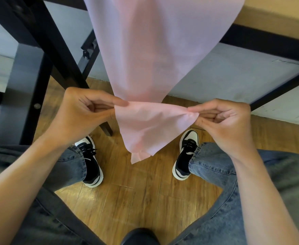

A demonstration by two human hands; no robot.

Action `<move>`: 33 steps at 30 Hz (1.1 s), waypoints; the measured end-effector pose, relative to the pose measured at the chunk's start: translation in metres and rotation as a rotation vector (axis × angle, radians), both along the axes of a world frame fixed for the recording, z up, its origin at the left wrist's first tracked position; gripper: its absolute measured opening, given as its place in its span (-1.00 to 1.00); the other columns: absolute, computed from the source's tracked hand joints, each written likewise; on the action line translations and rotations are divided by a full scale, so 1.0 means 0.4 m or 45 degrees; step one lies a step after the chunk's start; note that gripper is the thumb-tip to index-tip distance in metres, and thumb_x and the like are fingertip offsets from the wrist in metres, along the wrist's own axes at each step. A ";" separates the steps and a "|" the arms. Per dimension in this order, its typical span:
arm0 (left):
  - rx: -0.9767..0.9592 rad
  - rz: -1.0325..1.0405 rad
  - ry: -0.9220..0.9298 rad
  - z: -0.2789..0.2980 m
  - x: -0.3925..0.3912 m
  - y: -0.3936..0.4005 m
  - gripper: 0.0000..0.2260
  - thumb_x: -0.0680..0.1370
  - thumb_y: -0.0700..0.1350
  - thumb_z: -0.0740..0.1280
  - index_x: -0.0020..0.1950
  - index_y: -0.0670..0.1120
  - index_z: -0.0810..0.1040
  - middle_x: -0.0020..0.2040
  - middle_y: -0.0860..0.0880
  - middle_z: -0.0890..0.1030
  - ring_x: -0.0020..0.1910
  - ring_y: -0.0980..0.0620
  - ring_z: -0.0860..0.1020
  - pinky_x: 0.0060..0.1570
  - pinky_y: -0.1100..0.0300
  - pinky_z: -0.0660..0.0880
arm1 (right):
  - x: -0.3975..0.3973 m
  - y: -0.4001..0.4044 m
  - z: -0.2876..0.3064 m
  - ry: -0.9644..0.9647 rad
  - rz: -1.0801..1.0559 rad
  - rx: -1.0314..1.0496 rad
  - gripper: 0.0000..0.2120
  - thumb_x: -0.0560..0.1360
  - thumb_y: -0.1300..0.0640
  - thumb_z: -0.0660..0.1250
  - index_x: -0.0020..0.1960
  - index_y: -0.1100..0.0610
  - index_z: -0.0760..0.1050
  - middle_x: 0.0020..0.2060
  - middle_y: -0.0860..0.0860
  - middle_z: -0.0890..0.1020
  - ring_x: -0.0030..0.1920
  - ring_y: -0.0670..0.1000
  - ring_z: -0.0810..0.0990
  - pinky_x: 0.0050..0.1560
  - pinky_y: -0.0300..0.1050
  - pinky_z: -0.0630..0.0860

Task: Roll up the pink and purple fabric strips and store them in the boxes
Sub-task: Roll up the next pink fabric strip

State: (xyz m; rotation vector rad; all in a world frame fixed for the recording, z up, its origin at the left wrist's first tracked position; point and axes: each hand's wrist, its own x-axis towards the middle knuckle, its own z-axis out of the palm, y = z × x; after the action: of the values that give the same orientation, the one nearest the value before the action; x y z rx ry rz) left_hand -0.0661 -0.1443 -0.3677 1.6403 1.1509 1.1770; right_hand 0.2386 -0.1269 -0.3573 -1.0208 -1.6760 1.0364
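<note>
A long pink fabric strip (155, 55) hangs down from the table edge at the top of the view. Its lower end is folded over toward me, and a loose corner dangles between my feet. My left hand (85, 112) pinches the left edge of the fold between thumb and fingers. On the opposite side, my right hand (223, 122) pinches the right corner of the same fold. The fabric between my hands is spread flat, not rolled. No purple strip and no boxes are in view.
A wooden table top (276, 16) on a black frame (262, 41) runs across the top right. A black table leg (62, 62) slants down at the left, ending near my left shoe (90, 161). My knees in jeans frame the wooden floor (136, 197).
</note>
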 end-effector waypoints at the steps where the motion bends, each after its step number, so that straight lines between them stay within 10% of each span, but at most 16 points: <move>1: -0.004 -0.008 -0.006 -0.001 -0.002 0.001 -0.68 0.44 -0.40 0.46 0.12 -0.10 0.64 0.02 0.16 0.73 0.02 0.10 0.72 0.02 0.29 0.63 | -0.001 -0.001 0.001 0.000 -0.003 0.002 -0.75 0.42 0.37 0.52 0.01 0.08 0.66 -0.11 -0.16 0.75 -0.09 -0.07 0.75 -0.08 -0.29 0.64; 25: -0.246 -0.150 -0.350 -0.007 -0.020 0.014 -0.83 0.47 -0.20 0.41 -0.01 0.00 0.73 -0.09 -0.04 0.75 -0.11 -0.01 0.73 -0.12 0.20 0.66 | -0.022 -0.006 0.002 0.281 0.114 -0.127 -0.88 0.51 0.37 0.41 -0.05 0.18 0.61 -0.17 -0.12 0.74 -0.15 -0.11 0.70 -0.15 -0.26 0.61; 33: -0.205 -0.193 -0.429 -0.010 -0.012 0.005 -0.82 0.50 -0.01 0.51 0.07 0.00 0.74 0.03 -0.07 0.74 0.02 -0.07 0.72 -0.02 0.13 0.66 | -0.033 0.006 -0.026 0.393 -0.003 -0.236 -0.50 0.45 0.47 0.29 0.03 -0.10 0.72 -0.26 -0.06 0.68 -0.22 -0.03 0.64 -0.22 -0.15 0.61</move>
State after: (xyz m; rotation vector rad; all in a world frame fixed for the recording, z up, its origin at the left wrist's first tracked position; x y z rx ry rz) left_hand -0.0710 -0.1422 -0.3716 1.3225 0.8682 1.1765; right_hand 0.2255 -0.1245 -0.3679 -0.9244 -1.3466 1.2951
